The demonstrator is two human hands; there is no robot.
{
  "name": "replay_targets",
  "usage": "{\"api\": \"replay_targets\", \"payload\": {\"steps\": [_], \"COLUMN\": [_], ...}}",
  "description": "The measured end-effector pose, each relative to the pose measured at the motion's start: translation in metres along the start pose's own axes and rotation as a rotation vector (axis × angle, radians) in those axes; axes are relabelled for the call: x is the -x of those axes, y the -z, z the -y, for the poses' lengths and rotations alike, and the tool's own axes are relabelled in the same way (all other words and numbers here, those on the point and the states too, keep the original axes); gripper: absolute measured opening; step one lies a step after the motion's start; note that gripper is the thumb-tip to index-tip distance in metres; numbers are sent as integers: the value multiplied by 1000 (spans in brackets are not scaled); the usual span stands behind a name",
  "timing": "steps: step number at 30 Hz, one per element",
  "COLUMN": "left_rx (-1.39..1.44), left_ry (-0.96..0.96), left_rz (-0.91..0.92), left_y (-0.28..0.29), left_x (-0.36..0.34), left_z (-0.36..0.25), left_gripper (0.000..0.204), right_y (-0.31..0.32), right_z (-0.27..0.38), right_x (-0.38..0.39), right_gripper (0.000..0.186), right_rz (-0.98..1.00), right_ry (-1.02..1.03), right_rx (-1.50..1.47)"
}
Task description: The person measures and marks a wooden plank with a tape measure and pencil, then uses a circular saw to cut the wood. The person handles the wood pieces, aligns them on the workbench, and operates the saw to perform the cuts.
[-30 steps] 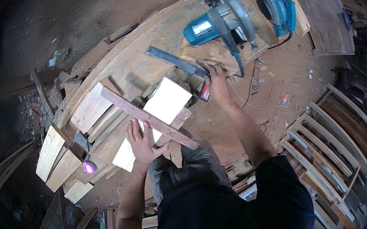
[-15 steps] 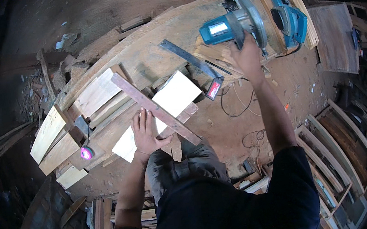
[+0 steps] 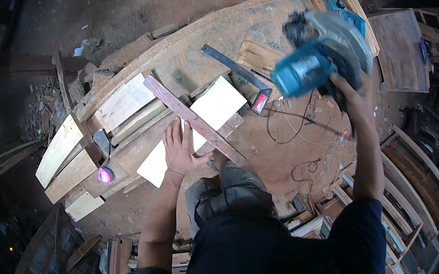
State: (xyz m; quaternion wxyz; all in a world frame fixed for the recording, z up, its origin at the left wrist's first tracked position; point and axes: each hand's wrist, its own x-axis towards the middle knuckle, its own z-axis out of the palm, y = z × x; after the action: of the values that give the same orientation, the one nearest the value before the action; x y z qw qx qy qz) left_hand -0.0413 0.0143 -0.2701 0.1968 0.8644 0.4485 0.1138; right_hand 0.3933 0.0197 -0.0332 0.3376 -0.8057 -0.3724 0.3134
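While my left grip (image 3: pixel 180 151) splays on the white board (image 3: pixel 222 102) at the near edge of the tabletop (image 3: pixel 182 49), my right grip (image 3: pixel 354 94) clutches the circular saw (image 3: pixel 305 70).

Spotted semi-glossy blue plastic on the circular saw (image 3: pixel 303 69), plus dull grey metal on its guard (image 3: pixel 347 33). Noticed smooth-looking pale wood on the board (image 3: pixel 221 103), rough, dusty wood on the bench (image 3: pixel 249 21) and creased matt cloth on the trousers (image 3: pixel 231 196). Couldn't tell wood from metal on the scuffed reddish bar (image 3: pixel 195 119).
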Motion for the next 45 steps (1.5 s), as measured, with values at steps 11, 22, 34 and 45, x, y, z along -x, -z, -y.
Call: {"api": "replay_targets", "payload": {"steps": [11,22,34,45], "left_rx": [-47,-83,-59,0], "left_ry": [-34,33,13,-45], "left_rz": [-37,-4,-46,-120], "left_y": [2,-4,-11,-13], "left_x": [-4,-3,-1,-1], "left_z": [-1,-6,-4,0], "left_gripper": [127,124,127,127], "right_y": [-15,-63,-66,-72], "right_z": [-89,-128,-128,-125], "right_x": [125,144,135,129], "right_gripper": [45,47,42,42], "right_rz": [213,474,502,547], "right_ry": [-109,-253,-286,-308], "right_rx": [-671,-673,-706,-703]}}
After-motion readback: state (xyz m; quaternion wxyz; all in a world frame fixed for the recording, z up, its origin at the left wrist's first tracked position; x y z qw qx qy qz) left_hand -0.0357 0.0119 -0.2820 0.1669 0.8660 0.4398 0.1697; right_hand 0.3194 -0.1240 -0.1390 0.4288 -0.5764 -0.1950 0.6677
